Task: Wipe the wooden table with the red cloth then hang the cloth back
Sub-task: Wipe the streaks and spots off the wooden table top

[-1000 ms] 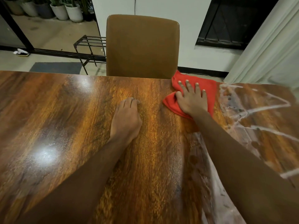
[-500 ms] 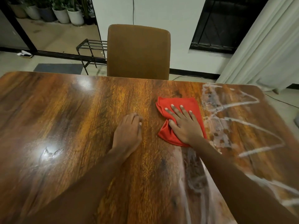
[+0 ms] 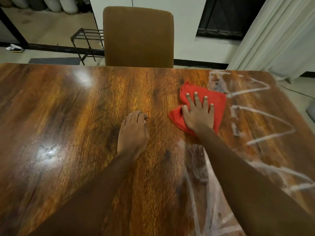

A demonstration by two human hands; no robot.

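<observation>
The red cloth [image 3: 216, 101] lies crumpled flat on the wooden table [image 3: 68, 125], right of centre. My right hand [image 3: 198, 114] presses down on it with fingers spread, palm covering its middle. My left hand [image 3: 133, 133] rests on the bare wood just left of the cloth, fingers curled under, holding nothing. White wet streaks [image 3: 265, 116] zigzag over the right part of the table and run down toward the near edge.
A brown chair [image 3: 138, 36] stands pushed in at the table's far edge. Behind it to the left is a black metal rack [image 3: 88, 40], with pots further back. A pale curtain [image 3: 276, 34] hangs at the right.
My right hand slid the cloth back from the far edge toward me, then slightly forward and right again. My left hand has stayed planted on the wood.
</observation>
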